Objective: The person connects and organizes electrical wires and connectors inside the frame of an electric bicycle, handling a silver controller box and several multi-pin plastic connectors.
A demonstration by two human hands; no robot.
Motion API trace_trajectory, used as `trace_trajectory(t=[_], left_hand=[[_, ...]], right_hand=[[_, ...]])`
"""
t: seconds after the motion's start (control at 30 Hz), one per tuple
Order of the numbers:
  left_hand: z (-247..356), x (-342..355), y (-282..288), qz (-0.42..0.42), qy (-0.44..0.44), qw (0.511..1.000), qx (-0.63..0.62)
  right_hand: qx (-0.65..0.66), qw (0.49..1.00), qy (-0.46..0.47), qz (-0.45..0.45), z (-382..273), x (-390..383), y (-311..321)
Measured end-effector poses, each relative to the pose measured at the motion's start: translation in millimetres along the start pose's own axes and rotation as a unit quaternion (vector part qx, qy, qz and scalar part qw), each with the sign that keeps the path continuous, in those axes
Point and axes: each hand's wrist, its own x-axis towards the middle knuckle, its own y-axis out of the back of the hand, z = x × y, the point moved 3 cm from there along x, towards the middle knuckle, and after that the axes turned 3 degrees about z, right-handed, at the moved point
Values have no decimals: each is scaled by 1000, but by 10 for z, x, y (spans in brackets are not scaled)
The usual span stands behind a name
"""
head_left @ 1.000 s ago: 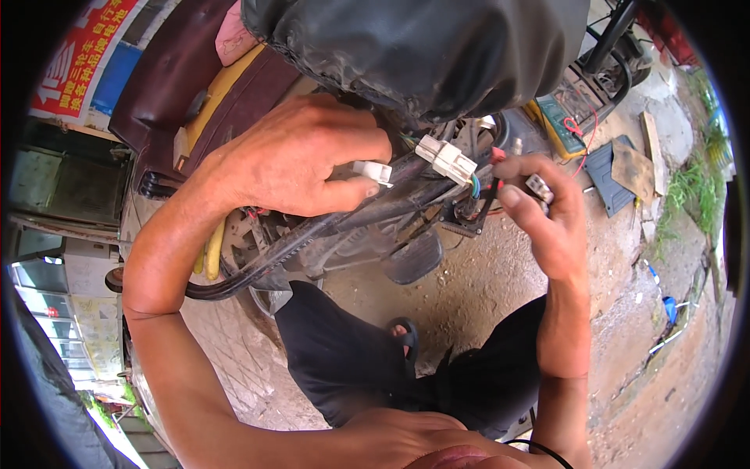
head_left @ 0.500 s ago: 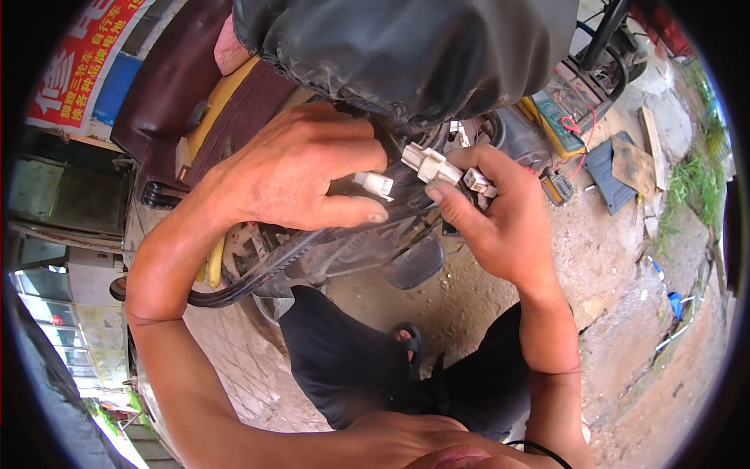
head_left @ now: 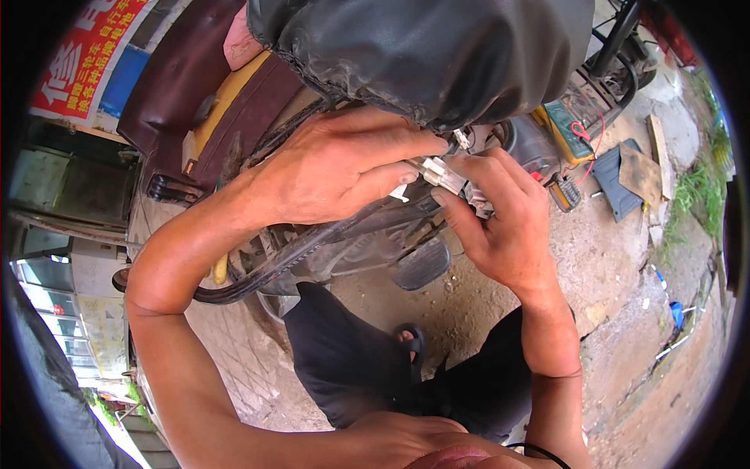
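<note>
Head view: two bare hands meet under the black vinyl seat (head_left: 437, 55) of a scooter parked on a dirt lot. The left hand (head_left: 336, 168) curls its fingers shut around a white plastic connector (head_left: 443, 173), pinching it between thumb and fingertips at mid-frame. The right hand (head_left: 500, 219) comes in from the right, its fingers closed on the other end of the same connector, which it touches. Much of the connector is hidden behind the fingers, and whether its two halves are joined or apart cannot be told. A bundle of black cables (head_left: 297, 258) runs from the connector down and left beneath the left wrist; its far end is lost behind the forearm.

At far left, a red sign with white characters (head_left: 86, 55) is cut off by the picture's rim, with a blue panel (head_left: 125, 82) just beside it. A dark red seat cushion (head_left: 172, 102) with a yellow body panel (head_left: 226, 94) lies left of the black seat.

To the far right, a yellow multimeter (head_left: 566, 125) with red leads rests on the ground beside a dark mat (head_left: 617, 180). Near the lower middle, the person's knees in black shorts (head_left: 351, 367) and a sandalled foot (head_left: 410, 344) fill the space below the scooter's footrest (head_left: 422, 266).
</note>
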Motion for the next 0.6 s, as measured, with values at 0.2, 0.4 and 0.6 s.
trace_trajectory(t=[0.2,0.4,0.6], left_hand=[[-2,37,3,-22,14,999,-20],[17,98,32,-48,43,997,-38],[-30,45,20,-64,59,992,-97]], right_hand=[[21,1000,-2,8,23,-18,-29],[31,999,1,18,31,-45,-43],[13,999,23,-18,-47,-91,11]])
